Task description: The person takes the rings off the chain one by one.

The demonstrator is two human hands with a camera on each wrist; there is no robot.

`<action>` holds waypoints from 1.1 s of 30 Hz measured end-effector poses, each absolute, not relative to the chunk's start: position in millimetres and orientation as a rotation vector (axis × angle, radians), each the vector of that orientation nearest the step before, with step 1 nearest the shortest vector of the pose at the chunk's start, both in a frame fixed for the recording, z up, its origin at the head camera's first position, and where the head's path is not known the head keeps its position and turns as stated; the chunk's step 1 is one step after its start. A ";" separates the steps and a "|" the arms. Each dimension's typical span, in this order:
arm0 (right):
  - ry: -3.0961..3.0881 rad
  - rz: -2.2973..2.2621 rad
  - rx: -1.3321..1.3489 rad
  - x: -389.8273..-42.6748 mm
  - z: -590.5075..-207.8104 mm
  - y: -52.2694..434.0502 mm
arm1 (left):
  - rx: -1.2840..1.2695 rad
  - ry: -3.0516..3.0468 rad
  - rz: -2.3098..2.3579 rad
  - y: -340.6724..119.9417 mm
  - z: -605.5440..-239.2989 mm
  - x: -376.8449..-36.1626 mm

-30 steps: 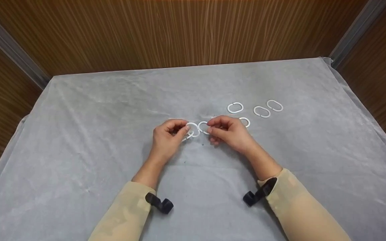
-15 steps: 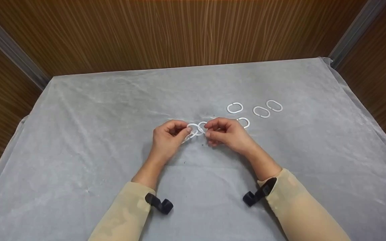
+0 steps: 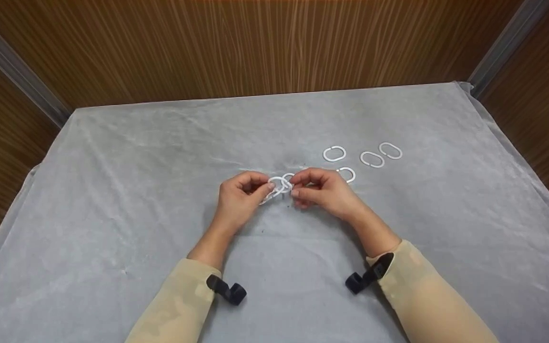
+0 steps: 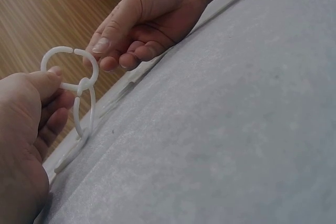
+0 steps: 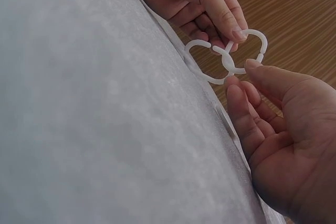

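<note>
White oval curtain rings, each with a small gap, lie between the two hands. My left hand (image 3: 241, 196) pinches a curtain ring (image 3: 277, 179) between thumb and fingers. Opposite it, my right hand (image 3: 323, 190) pinches another ring (image 3: 288, 175), partly hidden by its fingers and overlapping the left ring. In the left wrist view, a hanging ring (image 4: 93, 111) is linked through the upper ring (image 4: 52, 51), with the left thumb on that upper one. Two rings cross in the right wrist view, where the right thumb and forefinger touch them near the crossing; I cannot tell whether these two are interlocked.
Several loose rings lie right of the hands: one at the back (image 3: 334, 153), a pair further right including a ring (image 3: 391, 150), and one partly behind the right hand (image 3: 349, 174). Grey cloth (image 3: 160, 143) covers the table; wood-patterned panels (image 3: 255, 47) surround its back and sides.
The right hand has moved slightly left with its ring, which now overlaps the left hand's ring. The left hand has shifted a little right. The loose rings have stayed put.
</note>
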State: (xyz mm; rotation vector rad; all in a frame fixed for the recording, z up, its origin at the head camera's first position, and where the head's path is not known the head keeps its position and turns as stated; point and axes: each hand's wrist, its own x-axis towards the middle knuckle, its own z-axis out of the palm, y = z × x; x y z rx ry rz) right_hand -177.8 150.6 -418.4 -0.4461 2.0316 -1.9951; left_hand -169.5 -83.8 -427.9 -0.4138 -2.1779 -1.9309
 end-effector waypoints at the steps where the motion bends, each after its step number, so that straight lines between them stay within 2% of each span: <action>1: 2.029 -1.995 -0.448 -177.7 -418.0 150.6 | -0.417 -2.178 -1.935 -83.8 -427.7 -169.5; 33: 2.025 -1.967 -0.472 -178.0 -419.5 151.6 | -0.453 -2.201 -1.930 -83.2 -427.3 -168.9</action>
